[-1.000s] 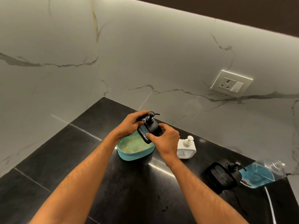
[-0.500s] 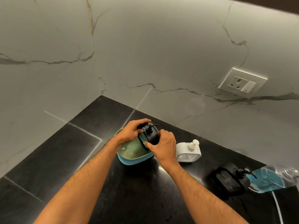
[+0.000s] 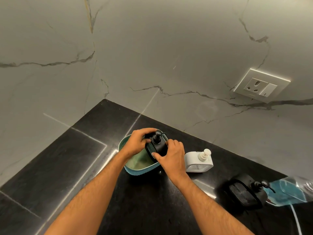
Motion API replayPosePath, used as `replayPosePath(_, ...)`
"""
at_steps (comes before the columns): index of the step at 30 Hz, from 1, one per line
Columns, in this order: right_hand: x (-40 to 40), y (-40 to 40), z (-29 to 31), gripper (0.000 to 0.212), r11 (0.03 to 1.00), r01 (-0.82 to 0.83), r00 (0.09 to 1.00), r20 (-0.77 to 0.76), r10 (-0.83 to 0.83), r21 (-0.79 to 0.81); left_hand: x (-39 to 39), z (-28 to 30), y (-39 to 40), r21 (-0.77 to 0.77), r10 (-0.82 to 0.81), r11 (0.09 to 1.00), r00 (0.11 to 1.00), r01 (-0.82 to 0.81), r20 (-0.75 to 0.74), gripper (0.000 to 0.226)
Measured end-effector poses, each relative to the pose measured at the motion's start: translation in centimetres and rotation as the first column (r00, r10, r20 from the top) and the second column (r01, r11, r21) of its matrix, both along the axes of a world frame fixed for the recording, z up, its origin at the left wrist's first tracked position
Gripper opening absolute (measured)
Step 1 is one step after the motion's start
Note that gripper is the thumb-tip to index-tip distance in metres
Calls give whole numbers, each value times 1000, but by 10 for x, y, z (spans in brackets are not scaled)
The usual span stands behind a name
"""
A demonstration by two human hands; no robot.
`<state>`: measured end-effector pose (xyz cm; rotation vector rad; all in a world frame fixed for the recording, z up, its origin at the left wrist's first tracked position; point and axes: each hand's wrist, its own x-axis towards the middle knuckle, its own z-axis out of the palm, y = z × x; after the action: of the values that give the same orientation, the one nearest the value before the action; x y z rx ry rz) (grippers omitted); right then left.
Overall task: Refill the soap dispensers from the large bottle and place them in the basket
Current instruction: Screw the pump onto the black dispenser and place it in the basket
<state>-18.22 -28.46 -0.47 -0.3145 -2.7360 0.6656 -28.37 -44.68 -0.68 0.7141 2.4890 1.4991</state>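
A black soap dispenser point(image 3: 158, 146) with a pump top sits low inside the teal basket point(image 3: 142, 170), near its right wall. My left hand point(image 3: 137, 144) grips it from the left and my right hand point(image 3: 171, 154) grips it from the right. To the right of the basket a white dispenser point(image 3: 198, 161) stands on the black counter. Farther right stands a second black dispenser point(image 3: 243, 194), and behind it the large clear bottle point(image 3: 288, 192) of blue soap, partly cut off by the frame edge.
The black stone counter point(image 3: 67, 167) ends in a corner where two marble walls meet behind the basket. A white wall socket point(image 3: 260, 85) is on the right wall. A thin white line point(image 3: 296, 219) runs along the counter at the lower right.
Both hands have lowered the black dispenser from above the basket down into it. The camera view has shifted a little.
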Motion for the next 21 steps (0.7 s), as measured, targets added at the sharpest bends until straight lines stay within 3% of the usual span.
replayPosePath(3,2,1,2,62,998,2,1000,-3,-3,-57,4,-6,4,-20,87,996,996,-88,-29,57)
replayPosePath(6,2,1,8,58,987,21,994,-99,-37,-159,11,-7,9,-68,137,988,990,-139,-31,58)
replayPosePath(13,-12,3,24,48,965,-99,975,-216,46,-242,34,-6,21,-132,174,977,984,-166,47,101)
replayPosePath(17,-18,0,28,36,966,-125,972,-222,74,-226,39,-10,30,-158,275,954,955,-256,111,107)
replayPosePath(21,-23,1,27,23,972,-102,978,-201,59,-211,39,-11,30,-172,273,953,951,-248,147,117)
